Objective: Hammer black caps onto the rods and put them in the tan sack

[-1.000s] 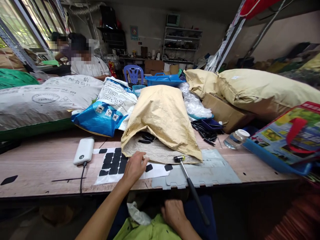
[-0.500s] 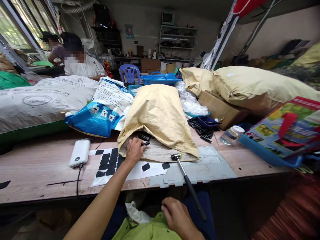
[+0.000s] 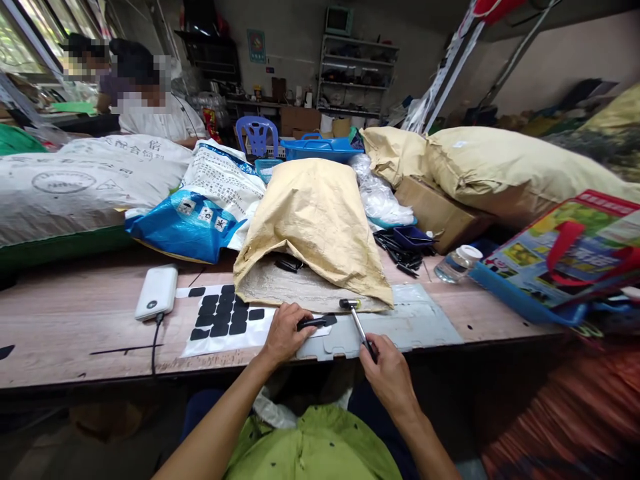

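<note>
My left hand (image 3: 287, 332) is closed around one end of a slim black piece (image 3: 313, 323), whose exact kind I cannot make out. It holds the piece low at the table edge, over a grey board (image 3: 420, 327). My right hand (image 3: 389, 368) grips the dark handle of a small hammer (image 3: 357, 324) with a black and yellow head, which rests by the mouth of a tan sack (image 3: 310, 213). Inside that open sack lies another black item (image 3: 289, 265). Left of my left hand, a white sheet (image 3: 203, 347) carries several black rounded stickers (image 3: 221, 313).
A white power bank (image 3: 157, 293) with a cable lies on the left. Black pieces (image 3: 400, 257) are heaped right of the sack, near a lidded jar (image 3: 457, 265) and a blue tray (image 3: 530, 293). Full sacks (image 3: 520, 167) line the back. Two people sit at the far left.
My left hand has drawn back from the sack's mouth to the table edge with the black piece. My right hand has risen from my lap and taken hold of the hammer handle.
</note>
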`<state>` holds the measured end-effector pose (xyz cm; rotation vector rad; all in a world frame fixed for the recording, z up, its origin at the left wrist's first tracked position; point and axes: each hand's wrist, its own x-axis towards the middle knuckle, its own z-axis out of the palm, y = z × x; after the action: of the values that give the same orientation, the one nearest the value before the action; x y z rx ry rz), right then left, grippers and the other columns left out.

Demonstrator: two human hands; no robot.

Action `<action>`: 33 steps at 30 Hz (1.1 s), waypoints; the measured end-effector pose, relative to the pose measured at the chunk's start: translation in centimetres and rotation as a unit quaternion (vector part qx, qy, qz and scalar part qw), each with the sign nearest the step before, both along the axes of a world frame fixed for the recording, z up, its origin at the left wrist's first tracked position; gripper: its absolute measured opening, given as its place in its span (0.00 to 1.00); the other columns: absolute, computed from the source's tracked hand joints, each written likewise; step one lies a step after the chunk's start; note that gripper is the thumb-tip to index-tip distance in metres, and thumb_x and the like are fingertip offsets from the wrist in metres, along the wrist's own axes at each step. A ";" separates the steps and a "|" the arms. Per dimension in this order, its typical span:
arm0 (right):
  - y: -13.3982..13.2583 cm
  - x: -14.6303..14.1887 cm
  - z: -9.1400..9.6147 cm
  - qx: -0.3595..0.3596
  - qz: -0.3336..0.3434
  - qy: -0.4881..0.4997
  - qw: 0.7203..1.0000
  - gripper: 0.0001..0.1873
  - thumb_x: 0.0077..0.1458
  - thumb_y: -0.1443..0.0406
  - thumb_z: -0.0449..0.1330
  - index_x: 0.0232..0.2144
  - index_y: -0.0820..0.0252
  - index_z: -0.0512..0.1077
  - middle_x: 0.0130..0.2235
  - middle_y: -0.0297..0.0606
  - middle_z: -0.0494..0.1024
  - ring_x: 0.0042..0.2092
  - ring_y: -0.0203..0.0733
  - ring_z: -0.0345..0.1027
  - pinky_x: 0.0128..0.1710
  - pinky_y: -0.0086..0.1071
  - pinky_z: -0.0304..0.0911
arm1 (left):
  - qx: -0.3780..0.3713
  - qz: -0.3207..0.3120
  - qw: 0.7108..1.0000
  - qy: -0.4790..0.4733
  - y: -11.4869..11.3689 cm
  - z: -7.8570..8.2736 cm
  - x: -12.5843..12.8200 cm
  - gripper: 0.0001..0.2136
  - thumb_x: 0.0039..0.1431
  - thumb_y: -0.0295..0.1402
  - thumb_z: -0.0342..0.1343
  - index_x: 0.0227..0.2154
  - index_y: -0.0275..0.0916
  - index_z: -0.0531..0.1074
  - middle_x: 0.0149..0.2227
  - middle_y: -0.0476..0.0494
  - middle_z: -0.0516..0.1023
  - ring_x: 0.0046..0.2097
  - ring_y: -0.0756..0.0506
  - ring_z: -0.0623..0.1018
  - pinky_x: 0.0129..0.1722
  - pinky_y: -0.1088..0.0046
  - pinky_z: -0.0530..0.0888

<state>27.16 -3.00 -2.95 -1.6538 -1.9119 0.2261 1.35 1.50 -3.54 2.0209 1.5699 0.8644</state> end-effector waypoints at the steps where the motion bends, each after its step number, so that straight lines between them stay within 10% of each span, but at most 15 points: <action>1: -0.3 -0.2 0.0 0.012 0.011 0.043 0.999 0.09 0.61 0.62 0.55 0.40 0.59 0.73 0.35 0.41 0.76 0.36 0.44 0.72 0.34 0.33 0.66 | -0.003 0.000 1.000 -0.003 0.0 0.1 -0.1 0.07 0.57 0.34 0.65 0.39 0.42 0.79 0.37 0.45 0.77 0.44 0.40 0.71 0.47 0.64 0.65; 11: -3.2 -3.0 0.6 -0.049 0.115 0.143 0.982 0.25 0.67 0.65 0.50 0.64 0.60 0.64 0.55 0.46 0.79 0.52 0.45 0.77 0.53 0.36 0.72 | -0.022 0.005 0.999 -0.024 0.0 0.3 0.0 0.07 0.55 0.33 0.66 0.38 0.43 0.80 0.36 0.46 0.78 0.44 0.41 0.71 0.46 0.65 0.64; 33: -1.7 -5.2 1.5 -0.023 0.120 0.082 0.989 0.26 0.66 0.67 0.49 0.64 0.56 0.66 0.58 0.43 0.76 0.57 0.45 0.73 0.56 0.36 0.70 | -0.023 0.007 0.999 -0.041 -0.1 0.4 0.0 0.07 0.56 0.33 0.65 0.39 0.43 0.80 0.37 0.46 0.79 0.44 0.41 0.71 0.48 0.64 0.64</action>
<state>21.93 -4.66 -1.48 -1.3849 -1.9874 0.4910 1.34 1.44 -3.11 1.9204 1.5452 0.8973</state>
